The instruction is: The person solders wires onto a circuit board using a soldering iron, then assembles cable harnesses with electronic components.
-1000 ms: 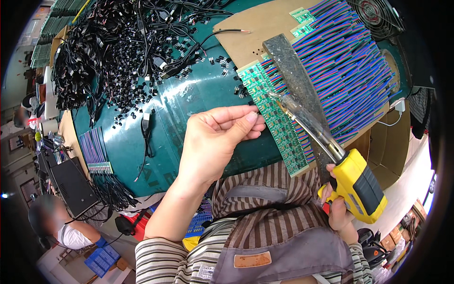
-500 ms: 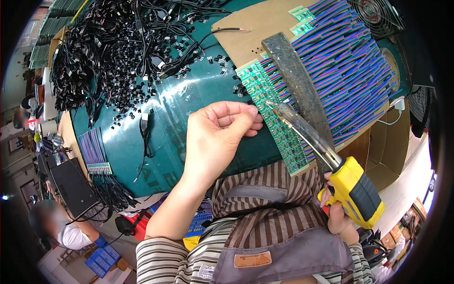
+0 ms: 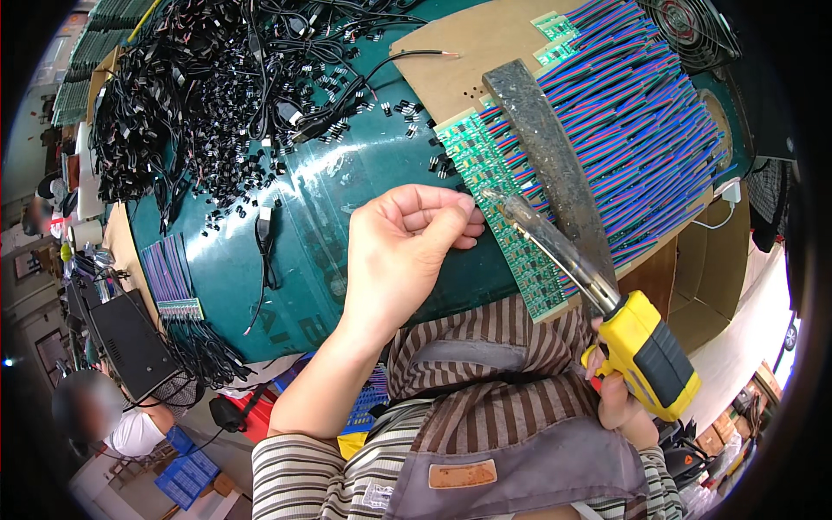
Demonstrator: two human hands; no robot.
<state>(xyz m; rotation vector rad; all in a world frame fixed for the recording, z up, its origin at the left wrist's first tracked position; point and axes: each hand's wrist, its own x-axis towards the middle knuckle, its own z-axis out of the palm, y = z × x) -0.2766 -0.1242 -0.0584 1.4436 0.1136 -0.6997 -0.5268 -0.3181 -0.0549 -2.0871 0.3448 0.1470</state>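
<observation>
My right hand (image 3: 620, 400) is wrapped round the handle of a yellow and black soldering gun (image 3: 631, 328). Its metal tip reaches up and left to a row of green circuit boards (image 3: 529, 264), on or just above their left part. Beside that row, my left hand (image 3: 399, 251) is closed in a pinch, thumb against forefinger, close to the boards' left edge. Whatever is between those fingertips is too small to make out. A dark, worn metal bar (image 3: 555, 147) lies across the red, blue and black wires (image 3: 633, 147) running from the boards.
Black cables (image 3: 147, 113) and small black parts (image 3: 234, 165) are heaped at the far left of the green table. Cardboard (image 3: 442, 52) lies under the boards. A fan (image 3: 691, 30) stands far right. At left are a wired board strip (image 3: 179, 308), a black box (image 3: 134, 336) and another person (image 3: 139, 425).
The soldering gun and my right hand have shifted slightly left and up. My left hand has moved very slightly right, still pinched.
</observation>
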